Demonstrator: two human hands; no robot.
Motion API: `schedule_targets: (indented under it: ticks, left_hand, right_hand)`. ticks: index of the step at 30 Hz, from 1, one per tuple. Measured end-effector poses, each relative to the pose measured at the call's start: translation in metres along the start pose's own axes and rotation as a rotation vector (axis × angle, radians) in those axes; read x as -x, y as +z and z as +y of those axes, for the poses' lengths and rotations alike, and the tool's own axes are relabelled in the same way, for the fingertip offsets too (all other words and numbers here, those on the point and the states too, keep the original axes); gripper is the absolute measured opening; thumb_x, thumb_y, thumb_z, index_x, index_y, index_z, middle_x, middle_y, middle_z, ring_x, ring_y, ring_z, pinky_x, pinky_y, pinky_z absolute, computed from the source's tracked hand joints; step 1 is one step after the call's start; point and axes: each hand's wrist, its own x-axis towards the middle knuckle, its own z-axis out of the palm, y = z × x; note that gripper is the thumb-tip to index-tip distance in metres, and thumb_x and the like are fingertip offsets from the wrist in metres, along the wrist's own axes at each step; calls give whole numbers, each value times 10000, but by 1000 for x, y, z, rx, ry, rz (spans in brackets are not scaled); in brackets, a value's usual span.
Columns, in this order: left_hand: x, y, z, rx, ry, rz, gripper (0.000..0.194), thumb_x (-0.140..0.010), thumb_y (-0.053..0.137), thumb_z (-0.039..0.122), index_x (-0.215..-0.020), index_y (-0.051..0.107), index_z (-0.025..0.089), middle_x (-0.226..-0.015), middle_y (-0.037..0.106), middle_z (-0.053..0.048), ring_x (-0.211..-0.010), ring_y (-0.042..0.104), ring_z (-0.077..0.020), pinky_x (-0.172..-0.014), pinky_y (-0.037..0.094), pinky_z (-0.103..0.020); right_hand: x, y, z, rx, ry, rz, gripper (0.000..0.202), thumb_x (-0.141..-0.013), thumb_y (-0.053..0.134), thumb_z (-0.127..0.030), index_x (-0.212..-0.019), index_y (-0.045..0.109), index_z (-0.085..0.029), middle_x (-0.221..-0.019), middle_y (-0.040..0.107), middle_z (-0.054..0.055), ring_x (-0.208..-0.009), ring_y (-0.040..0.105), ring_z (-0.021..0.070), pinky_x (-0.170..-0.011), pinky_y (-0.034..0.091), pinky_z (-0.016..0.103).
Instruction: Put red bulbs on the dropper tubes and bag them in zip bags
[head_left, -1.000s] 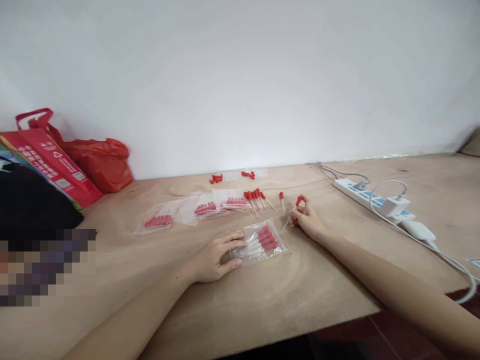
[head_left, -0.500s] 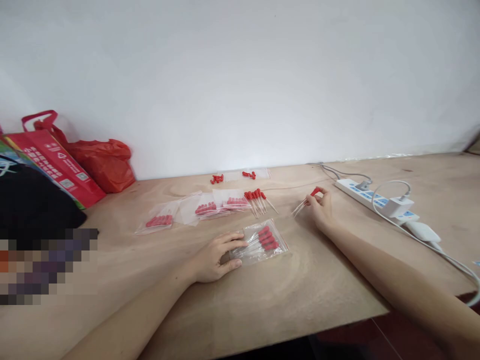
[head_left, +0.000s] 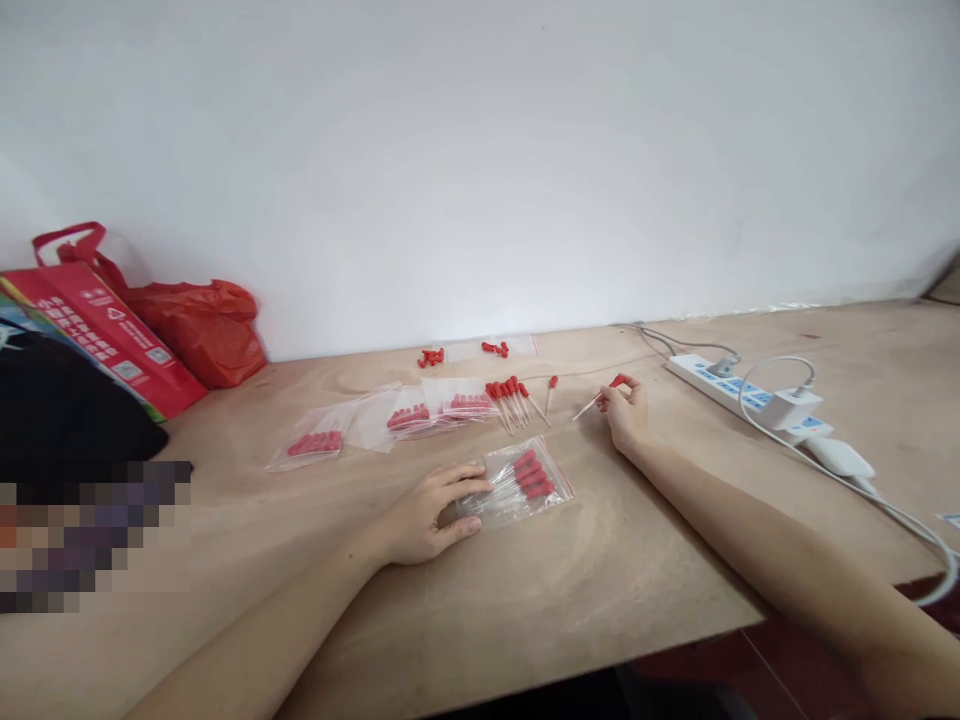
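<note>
My left hand (head_left: pixel 435 515) rests on the near table with thumb and fingers apart. Its fingertips lie on the left end of a clear zip bag (head_left: pixel 559 470), inside which several droppers with red bulbs (head_left: pixel 534 476) lie side by side. My right hand (head_left: pixel 626 412), to the right and farther off, pinches a red-bulbed dropper (head_left: pixel 589 405), its thin stem pointing left; whether more than one is held I cannot tell. Left of that hand, a single dropper (head_left: pixel 551 392) lies alone beside a row of several loose droppers (head_left: pixel 514 400).
Several filled zip bags (head_left: pixel 315 440) overlap on the left. Small piles of red bulbs (head_left: pixel 431 357) lie near the wall, beside a flat clear bag (head_left: pixel 525 346). A power strip (head_left: pixel 720 385) with chargers and cables occupies the right. Red bags (head_left: pixel 202 330) and a black item (head_left: pixel 67 400) stand left.
My right hand has moved slightly left. One dropper it held now lies on the table beside the row, and fewer stems show in the hand. My left hand has stayed on the bag.
</note>
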Motion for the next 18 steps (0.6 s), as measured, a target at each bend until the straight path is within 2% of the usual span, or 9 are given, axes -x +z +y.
schedule_targets:
  ticks: [6, 11, 15, 18]
  left_hand:
    - [-1, -1, 2, -11, -8, -6, 427, -829, 462, 361, -1245, 401, 288, -1347, 360, -20, -1230, 332, -210, -1013, 295, -387]
    - [0, -1, 4, -23, -19, 10, 457, -822, 469, 365, -1254, 376, 253, -1328, 391, -31, -1228, 334, -208, -1016, 293, -383]
    - [0, -1, 4, -17, -26, 17, 475, -819, 472, 363, -1264, 354, 246, -1325, 397, -28, -1223, 341, -209, -1016, 295, -384]
    - [1, -2, 5, -15, -29, 16, 478, -820, 472, 363, -1267, 348, 251, -1329, 392, -21, -1221, 344, -209, -1013, 299, -382]
  right_hand:
    - [27, -1, -8, 7, 18, -198, 457, -618, 567, -311, -975, 296, -221, -548, 507, -102, -396, 429, 76, -422, 377, 198]
    - [52, 5, -12, 0, 39, -308, 481, -628, 594, -382, -959, 286, -218, -542, 518, -101, -415, 467, 81, -450, 417, 211]
    - [59, 9, -10, -38, 40, -321, 488, -645, 585, -425, -955, 268, -220, -540, 524, -98, -457, 517, 102, -492, 453, 238]
    - [56, 8, -10, -37, 6, -249, 444, -673, 557, -419, -945, 263, -227, -538, 516, -104, -425, 496, 96, -463, 434, 226]
